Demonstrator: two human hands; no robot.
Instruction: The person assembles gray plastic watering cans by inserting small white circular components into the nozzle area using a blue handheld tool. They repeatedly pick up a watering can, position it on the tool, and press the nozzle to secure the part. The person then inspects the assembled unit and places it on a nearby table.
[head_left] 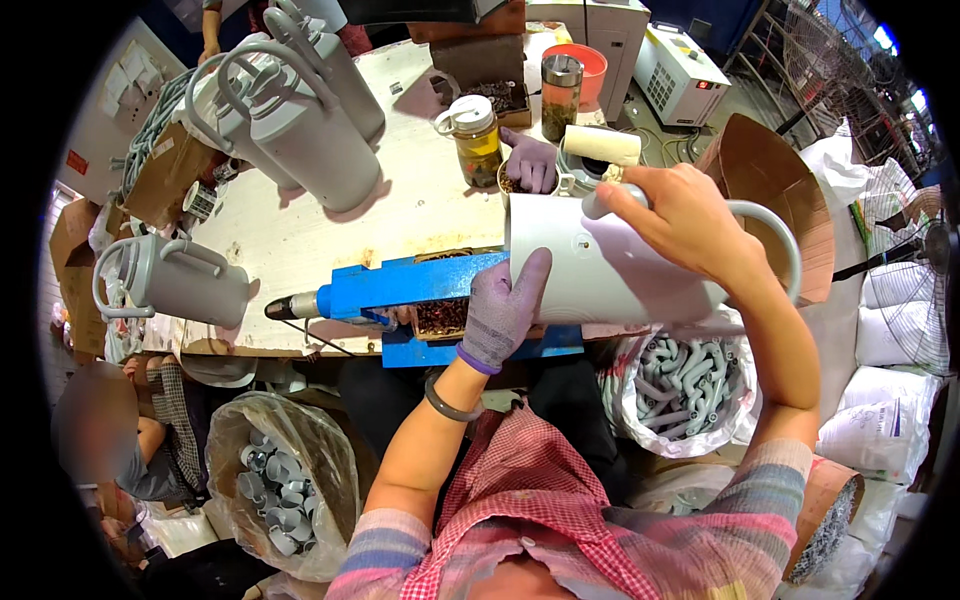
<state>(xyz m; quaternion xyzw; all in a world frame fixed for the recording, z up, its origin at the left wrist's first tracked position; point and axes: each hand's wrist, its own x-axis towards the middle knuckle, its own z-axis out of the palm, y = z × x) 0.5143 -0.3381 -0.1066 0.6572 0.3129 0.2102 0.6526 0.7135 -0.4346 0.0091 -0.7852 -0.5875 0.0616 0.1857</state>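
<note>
A large grey jug [600, 270] lies on its side in front of me, with a big loop handle [785, 235] at its right end. My left hand [500, 310], in a purple-grey glove, grips the jug's left end, thumb against the wall; its other fingers are partly hidden. My bare right hand [685, 215] is closed round a small curved grey handle [612, 198] at the jug's upper side. Whether that handle is fastened to the jug, I cannot tell. Left of the jug is a blue metal fixture [420, 282] with a black-tipped tool [295, 305].
Several grey jugs [310, 135] stand at the back left; another jug [185, 280] lies nearer. Behind my work are a lidded tea jar [475, 140], a tumbler [561, 95] and a purple glove [530, 162]. Bags of curved handles [685, 385] and grey parts [280, 495] flank my lap.
</note>
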